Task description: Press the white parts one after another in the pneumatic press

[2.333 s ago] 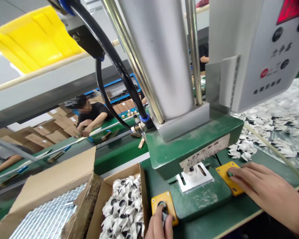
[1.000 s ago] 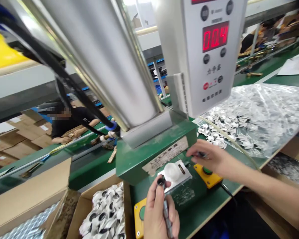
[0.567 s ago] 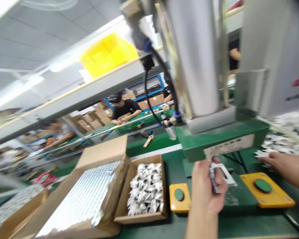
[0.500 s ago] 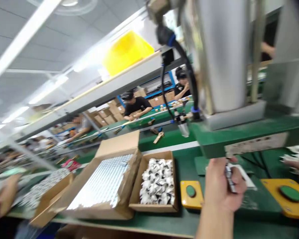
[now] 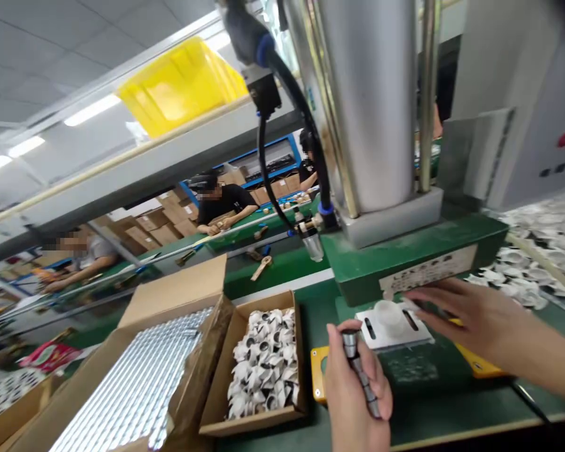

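My left hand (image 5: 358,389) is closed around a short row of shiny metal cylinders (image 5: 358,364), lined up end to end and tilted across the palm. To its right, a white plate with slots (image 5: 381,336) lies beneath the green press head. On this plate sits a round white plastic part (image 5: 390,319). My right hand (image 5: 471,320) reaches in from the right, its thumb and fingers pinched at the edge of the white part. Blur partly hides the fingertips.
A carton of metal cylinders (image 5: 136,370) and a box of white parts (image 5: 299,376) stand left. Yellow button boxes (image 5: 318,376) flank the press (image 5: 419,251). White parts (image 5: 522,276) are heaped at right. Co-workers (image 5: 226,204) sit across the bench.
My right hand has come from the heap at right to the white plate. My left hand has moved left and down, away from the press, still holding metal cylinders. The view has shifted right.
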Motion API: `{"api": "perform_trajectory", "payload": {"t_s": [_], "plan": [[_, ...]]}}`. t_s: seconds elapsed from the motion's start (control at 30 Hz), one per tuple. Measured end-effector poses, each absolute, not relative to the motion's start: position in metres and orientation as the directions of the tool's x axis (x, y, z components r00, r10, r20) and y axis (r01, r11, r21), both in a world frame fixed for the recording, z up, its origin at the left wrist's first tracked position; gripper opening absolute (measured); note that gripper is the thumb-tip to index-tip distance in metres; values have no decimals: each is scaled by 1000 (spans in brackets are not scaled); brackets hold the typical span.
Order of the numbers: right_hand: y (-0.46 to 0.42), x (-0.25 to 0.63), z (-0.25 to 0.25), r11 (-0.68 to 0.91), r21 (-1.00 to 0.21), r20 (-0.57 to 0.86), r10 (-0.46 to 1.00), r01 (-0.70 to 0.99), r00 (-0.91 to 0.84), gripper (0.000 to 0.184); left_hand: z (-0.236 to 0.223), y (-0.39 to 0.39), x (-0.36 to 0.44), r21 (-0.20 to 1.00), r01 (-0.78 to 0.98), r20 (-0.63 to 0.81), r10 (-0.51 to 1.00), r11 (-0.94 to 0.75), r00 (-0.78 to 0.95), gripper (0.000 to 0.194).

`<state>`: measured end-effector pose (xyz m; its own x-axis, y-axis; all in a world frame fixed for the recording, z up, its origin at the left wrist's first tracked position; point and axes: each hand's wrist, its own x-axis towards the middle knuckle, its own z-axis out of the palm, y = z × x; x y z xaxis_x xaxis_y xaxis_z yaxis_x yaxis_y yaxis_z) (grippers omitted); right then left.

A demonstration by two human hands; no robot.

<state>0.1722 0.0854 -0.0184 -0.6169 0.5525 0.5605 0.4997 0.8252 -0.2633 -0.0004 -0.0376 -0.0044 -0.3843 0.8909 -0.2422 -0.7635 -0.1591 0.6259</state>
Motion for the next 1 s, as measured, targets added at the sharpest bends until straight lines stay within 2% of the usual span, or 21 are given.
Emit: {"api": "perform_trajectory", "payload": {"t_s": [0.07,0.2,0.3,0.43,0.6,0.67,0.73,0.8,0.87,0.93,1.0], "plan": [[82,155,-11,851,-225,481,520,474,-706,25,-5,-44,-7,650,-745,-258,879,-148,-400,32],[80,131,-7,881,-142,484,459,451,-745,22,-8,-58,-17,753,-645,-252,847,-133,-469,28],[80,128,-6,890,-152,507,443,429,-739,21,-13,-64,-22,824,-557,-235,833,-103,-502,34],[78,129,-8,892,-144,515,437,428,-738,25,-19,-65,-24,862,-505,-253,825,-44,-504,41],[68,129,-28,913,-63,495,379,403,-782,32,-25,-65,-26,928,-373,-237,803,20,-547,48],[62,129,-38,912,-28,483,371,409,-793,35,-28,-66,-28,958,-281,-223,788,66,-575,51],[58,128,-44,884,-48,464,432,465,-773,34,-31,-68,-32,975,-189,-207,774,114,-598,53],[56,132,-45,838,-127,451,525,531,-722,34,-35,-71,-38,988,-71,-151,757,138,-636,50],[55,141,-42,793,-216,463,596,569,-656,38,-40,-74,-45,979,138,-18,737,150,-676,40],[55,159,-40,757,-278,482,642,591,-596,40,-47,-78,-52,889,396,121,715,231,-688,29],[55,182,-43,726,-291,495,671,623,-551,41,-54,-83,-59,735,593,212,718,330,-663,26]]}}
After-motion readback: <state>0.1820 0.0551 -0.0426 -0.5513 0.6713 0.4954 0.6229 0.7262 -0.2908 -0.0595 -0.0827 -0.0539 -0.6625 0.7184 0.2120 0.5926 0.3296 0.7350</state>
